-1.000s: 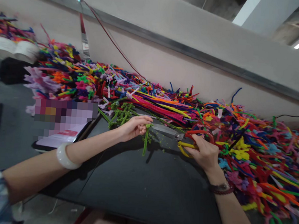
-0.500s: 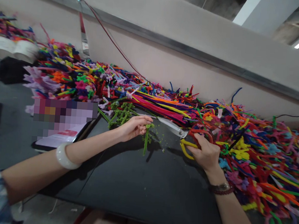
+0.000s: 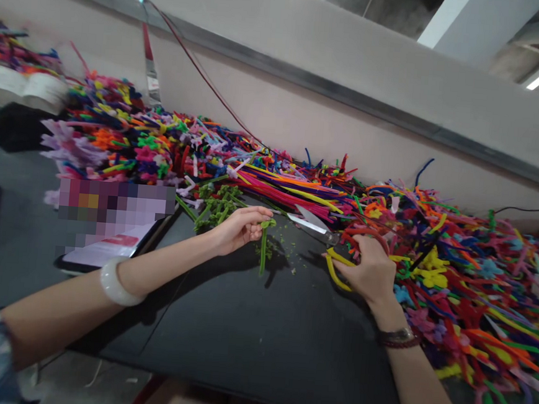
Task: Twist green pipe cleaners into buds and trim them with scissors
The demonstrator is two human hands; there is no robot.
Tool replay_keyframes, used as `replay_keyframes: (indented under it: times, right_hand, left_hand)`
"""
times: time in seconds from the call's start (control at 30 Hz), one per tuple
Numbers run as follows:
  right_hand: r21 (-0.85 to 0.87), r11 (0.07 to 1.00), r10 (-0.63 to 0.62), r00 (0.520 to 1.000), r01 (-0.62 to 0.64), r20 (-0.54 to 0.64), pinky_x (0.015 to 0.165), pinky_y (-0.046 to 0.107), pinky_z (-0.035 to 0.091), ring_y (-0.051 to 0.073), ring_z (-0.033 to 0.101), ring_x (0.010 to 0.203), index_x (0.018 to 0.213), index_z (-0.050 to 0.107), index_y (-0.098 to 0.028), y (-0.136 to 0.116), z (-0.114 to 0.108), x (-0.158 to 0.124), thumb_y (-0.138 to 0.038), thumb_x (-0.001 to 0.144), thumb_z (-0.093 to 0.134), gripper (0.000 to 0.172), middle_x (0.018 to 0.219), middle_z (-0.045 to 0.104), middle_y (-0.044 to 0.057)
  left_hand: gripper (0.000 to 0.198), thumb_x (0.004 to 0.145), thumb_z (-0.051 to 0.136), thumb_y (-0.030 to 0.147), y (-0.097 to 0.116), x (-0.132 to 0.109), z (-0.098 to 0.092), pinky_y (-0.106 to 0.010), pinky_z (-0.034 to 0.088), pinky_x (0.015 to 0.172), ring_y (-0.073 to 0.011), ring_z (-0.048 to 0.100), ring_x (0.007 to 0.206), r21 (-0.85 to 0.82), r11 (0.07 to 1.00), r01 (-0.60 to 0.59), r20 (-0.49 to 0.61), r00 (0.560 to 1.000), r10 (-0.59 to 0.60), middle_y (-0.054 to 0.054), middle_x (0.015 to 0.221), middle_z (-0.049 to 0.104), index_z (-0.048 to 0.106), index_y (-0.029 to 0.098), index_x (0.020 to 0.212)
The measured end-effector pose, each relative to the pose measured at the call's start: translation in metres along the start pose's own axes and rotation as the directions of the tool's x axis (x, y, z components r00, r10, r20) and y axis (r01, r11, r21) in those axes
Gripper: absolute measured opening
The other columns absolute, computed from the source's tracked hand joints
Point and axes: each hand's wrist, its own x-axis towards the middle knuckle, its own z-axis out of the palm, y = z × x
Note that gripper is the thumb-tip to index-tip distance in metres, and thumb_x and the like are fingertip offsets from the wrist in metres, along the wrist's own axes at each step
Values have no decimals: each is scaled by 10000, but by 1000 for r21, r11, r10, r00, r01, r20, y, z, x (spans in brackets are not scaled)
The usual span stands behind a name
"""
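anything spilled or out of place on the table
Tiny green scraps lie scattered on the dark tabletop near the green stem in the left hand, loose rather than heaped like the green pieces behind; perhaps trimmings.

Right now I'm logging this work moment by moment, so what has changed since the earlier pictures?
The right hand has drawn the scissors slightly rightward, away from the green stem, and their blades now stand apart. Nothing was newly taken hold of or let go. The left hand still holds the stem, and the green bunch beside it looks unchanged.
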Motion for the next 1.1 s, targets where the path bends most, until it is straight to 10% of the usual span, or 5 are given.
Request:
replay_keyframes:
  times: [0.37, 1.1]
  right_hand:
    - [8, 965, -261, 960, 263, -104, 525, 215, 431, 152, 614, 604, 856, 593, -119, -1, 0, -5, -498, 710, 496, 417, 712, 661, 78]
    - [57, 970, -233, 971, 236, -54, 502, 211, 405, 151, 614, 633, 865, 607, -137, 4, 4, -11, -396, 741, 473, 317, 743, 667, 63]
  left_hand:
    - [97, 667, 533, 85, 0, 0, -1, -101, 342, 380, -10, 398, 348, -3, 1000, 26, 26, 999, -26, 60, 410, 448, 572, 128, 745]
    - [79, 678, 538, 105, 1, -2, 3, -120, 349, 392, -28, 435, 369, 60, 993, 106, 67, 992, -110, 47, 414, 460, 576, 136, 740]
